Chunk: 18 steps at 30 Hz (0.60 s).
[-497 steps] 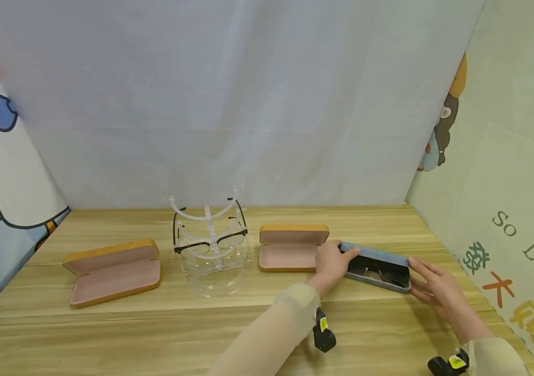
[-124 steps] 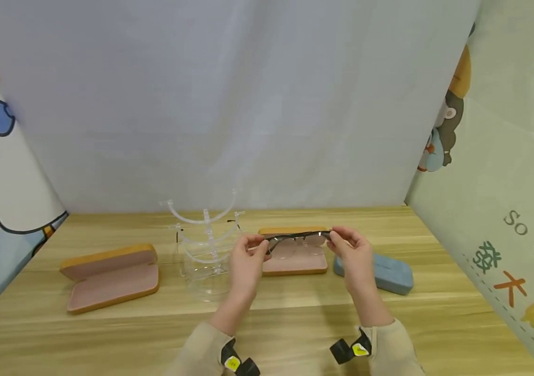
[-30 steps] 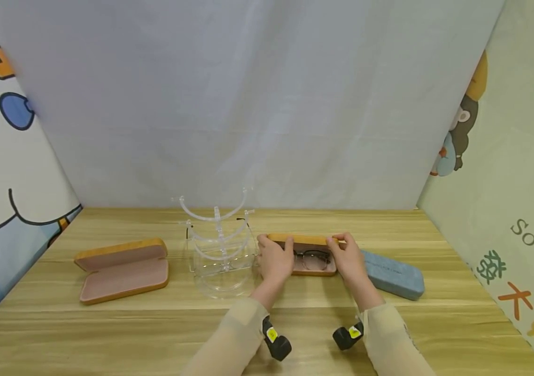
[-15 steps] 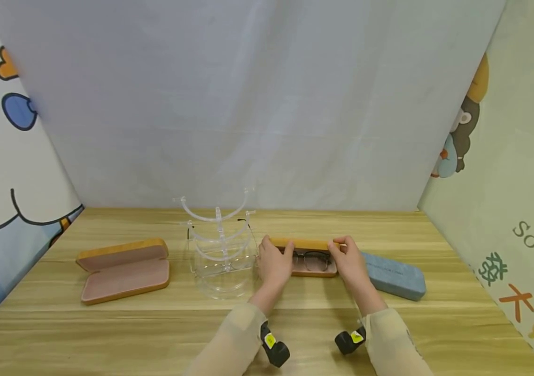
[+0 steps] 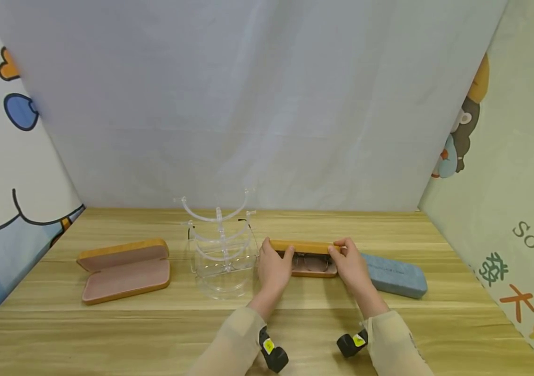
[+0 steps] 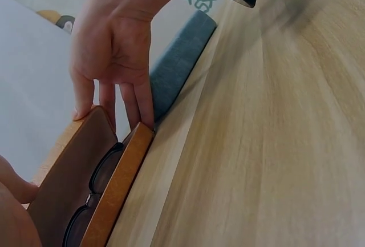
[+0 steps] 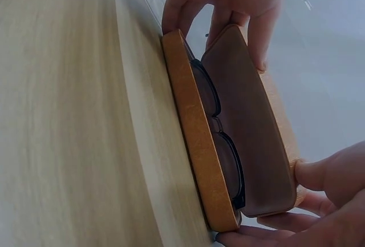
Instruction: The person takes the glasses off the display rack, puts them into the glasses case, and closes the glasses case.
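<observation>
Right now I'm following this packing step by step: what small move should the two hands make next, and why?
Probably press the lid fully shut. The left hand and right hand grip the ends of the orange case; its lid is partly lowered, a gap remains, and the glasses lie folded inside.

Head view: high, facing forward over the worktop (image 5: 107, 334). Wrist views: close, low, apparently from opposite ends, sharing the tan case (image 6: 117, 181).
</observation>
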### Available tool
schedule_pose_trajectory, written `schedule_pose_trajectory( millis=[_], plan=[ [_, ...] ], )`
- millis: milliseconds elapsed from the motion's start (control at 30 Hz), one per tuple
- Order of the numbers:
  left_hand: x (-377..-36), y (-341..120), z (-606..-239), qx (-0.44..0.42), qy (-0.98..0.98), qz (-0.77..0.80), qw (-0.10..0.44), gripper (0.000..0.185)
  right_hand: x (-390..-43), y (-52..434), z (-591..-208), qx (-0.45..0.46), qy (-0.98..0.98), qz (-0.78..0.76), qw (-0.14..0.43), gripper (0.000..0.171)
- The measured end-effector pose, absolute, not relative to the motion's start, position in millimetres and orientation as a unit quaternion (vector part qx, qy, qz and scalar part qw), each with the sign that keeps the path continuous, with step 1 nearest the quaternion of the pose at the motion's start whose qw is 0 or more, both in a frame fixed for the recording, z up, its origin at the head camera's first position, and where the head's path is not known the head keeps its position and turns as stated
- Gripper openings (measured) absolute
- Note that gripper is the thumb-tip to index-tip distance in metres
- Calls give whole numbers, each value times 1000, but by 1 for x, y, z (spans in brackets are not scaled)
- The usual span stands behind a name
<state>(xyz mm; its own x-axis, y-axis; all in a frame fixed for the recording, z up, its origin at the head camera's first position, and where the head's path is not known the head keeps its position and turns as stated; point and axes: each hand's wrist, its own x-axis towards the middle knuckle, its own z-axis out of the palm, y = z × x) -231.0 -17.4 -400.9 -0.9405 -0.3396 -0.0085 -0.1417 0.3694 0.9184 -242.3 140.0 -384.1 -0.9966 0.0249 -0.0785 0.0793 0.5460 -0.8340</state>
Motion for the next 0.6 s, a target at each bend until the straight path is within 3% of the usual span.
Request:
schedule_pose_trajectory(
  millis=[600],
  plan=[
    [-228, -20, -404, 144, -827, -535, 94, 66, -238, 142, -386, 14, 889, -457, 26, 38]
  ],
)
